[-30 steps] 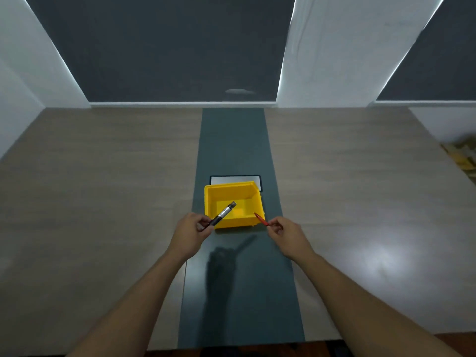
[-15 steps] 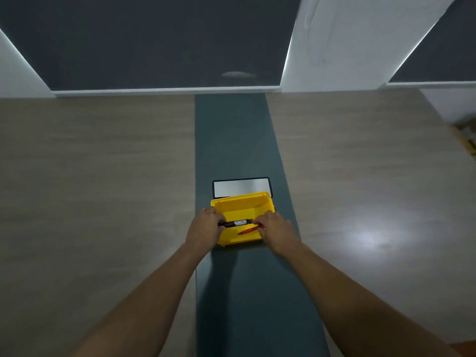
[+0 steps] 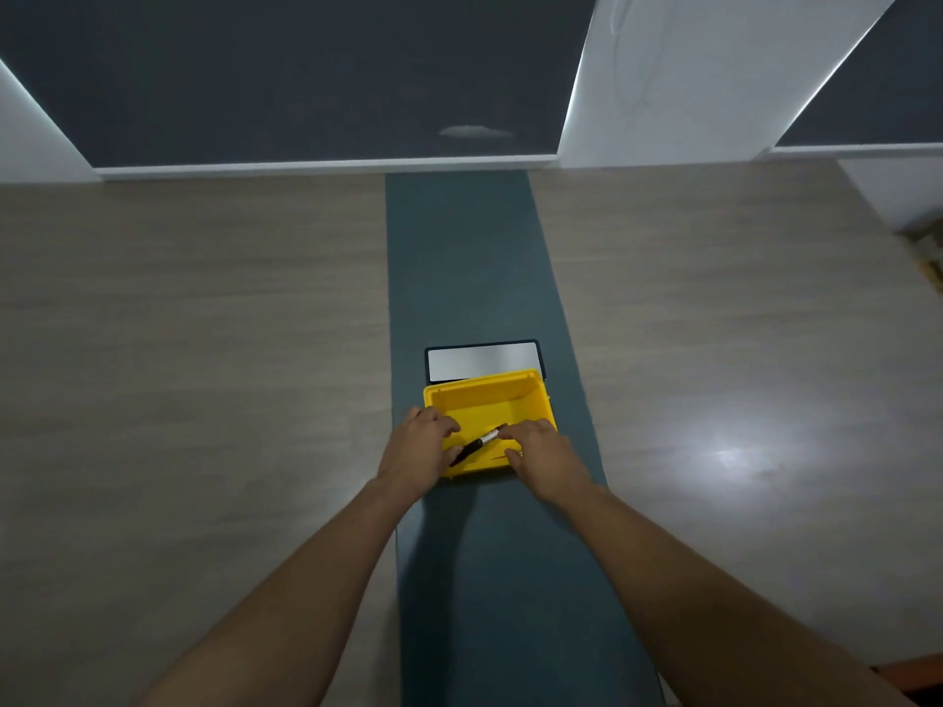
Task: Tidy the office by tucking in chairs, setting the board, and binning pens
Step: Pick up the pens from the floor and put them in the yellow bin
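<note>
A person's left hand [image 3: 416,449] pinches the black pen [image 3: 482,442] low inside the yellow bin [image 3: 490,400], mid-tabletop [image 3: 204,349] on the dark strip [image 3: 459,257], apparently to release it there, while the right hand [image 3: 543,454] covers the red pen [image 3: 496,456], its grip impossible to tell.
</note>
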Demonstrator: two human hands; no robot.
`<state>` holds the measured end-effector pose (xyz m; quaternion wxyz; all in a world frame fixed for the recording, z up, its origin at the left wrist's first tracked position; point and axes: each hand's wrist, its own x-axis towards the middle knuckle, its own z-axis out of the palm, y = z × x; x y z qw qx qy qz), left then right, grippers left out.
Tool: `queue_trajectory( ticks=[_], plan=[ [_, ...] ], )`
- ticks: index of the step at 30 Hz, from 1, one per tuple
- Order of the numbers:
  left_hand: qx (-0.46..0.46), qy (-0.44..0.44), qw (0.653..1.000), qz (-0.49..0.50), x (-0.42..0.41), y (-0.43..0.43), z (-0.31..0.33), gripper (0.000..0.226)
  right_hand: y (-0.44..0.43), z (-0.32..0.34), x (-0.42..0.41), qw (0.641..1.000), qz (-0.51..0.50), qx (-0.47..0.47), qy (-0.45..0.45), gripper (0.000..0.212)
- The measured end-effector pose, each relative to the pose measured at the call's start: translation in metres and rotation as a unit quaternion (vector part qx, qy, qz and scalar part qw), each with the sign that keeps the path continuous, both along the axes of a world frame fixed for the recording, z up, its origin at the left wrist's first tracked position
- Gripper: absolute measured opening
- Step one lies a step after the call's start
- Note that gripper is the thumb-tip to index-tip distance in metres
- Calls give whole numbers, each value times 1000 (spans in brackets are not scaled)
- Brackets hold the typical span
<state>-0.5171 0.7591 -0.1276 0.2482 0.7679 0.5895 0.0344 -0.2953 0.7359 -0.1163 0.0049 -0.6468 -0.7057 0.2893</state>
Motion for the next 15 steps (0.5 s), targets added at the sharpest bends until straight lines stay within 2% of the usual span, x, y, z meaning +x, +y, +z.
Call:
queue_trajectory(
  ticks=[7, 15],
  plan=[
    [47, -40, 998, 24, -4, -41, 22, 30, -42, 24, 28, 999, -34, 28, 18, 33],
    [70, -86, 993, 38, 13, -130, 51, 26, -128, 45, 59, 997, -30, 66, 27, 32]
  ],
)
